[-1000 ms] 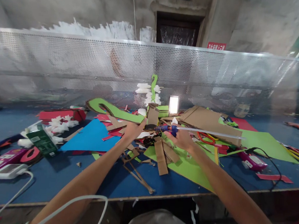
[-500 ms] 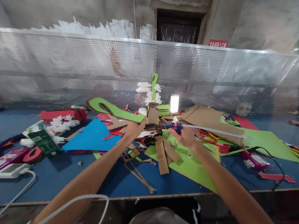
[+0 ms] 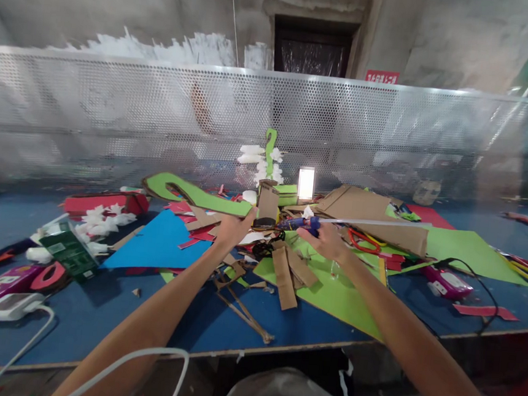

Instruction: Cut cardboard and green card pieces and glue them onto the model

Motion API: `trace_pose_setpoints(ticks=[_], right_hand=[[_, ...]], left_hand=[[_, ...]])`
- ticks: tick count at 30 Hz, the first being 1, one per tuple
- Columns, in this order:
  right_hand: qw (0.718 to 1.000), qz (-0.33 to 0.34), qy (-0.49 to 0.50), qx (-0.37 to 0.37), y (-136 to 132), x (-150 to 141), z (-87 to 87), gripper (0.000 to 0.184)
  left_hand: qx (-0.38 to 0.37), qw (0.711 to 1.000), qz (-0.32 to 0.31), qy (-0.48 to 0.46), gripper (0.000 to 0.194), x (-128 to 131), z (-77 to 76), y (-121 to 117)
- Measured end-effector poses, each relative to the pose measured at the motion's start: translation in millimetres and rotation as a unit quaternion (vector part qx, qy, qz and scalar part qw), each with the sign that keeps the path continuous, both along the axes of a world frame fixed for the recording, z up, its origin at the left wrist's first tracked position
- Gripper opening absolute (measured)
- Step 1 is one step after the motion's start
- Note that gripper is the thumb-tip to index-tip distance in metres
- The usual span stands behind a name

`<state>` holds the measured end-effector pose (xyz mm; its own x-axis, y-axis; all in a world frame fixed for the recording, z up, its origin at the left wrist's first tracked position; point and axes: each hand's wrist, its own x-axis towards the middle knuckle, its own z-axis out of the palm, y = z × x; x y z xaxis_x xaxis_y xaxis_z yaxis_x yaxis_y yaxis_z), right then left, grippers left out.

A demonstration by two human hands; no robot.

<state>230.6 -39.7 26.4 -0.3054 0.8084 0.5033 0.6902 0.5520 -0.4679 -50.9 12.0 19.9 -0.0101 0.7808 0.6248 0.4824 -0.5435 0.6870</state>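
Jutting leftward, a green cutout point(image 3: 202, 198) is pinched in the left grip point(image 3: 234, 227); right grip point(image 3: 328, 240) clasps the glue gun point(image 3: 311, 225).

So you've got just the one cam on your head, aimed forward and down: forearms point(image 3: 146, 320) close up at the bottom, hands point(image 3: 329, 242) and counter point(image 3: 91, 315) mid-frame, metal mesh screen point(image 3: 152, 105) and doorway point(image 3: 311, 57) farther off up top.
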Motion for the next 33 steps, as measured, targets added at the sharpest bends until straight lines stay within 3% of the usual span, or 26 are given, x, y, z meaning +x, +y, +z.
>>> trace_pose_setpoints(ticks=[4,23,33], right_hand=[[1.0,0.016,-0.011,0.002,-3,-3,3.6,0.047],[0.997,-0.053,-0.056,0.026,-2,-7,-0.4,0.053],[0.998,-0.018,-0.048,0.024,-8,-20,1.7,0.044]], left_hand=[[0.004,1.0,-0.007,0.008,0.035,0,1.4,-1],[0.008,1.0,0.007,-0.002,0.035,0,-2.1,2],[0.02,1.0,0.006,0.022,0.033,4,1.0,-1]])
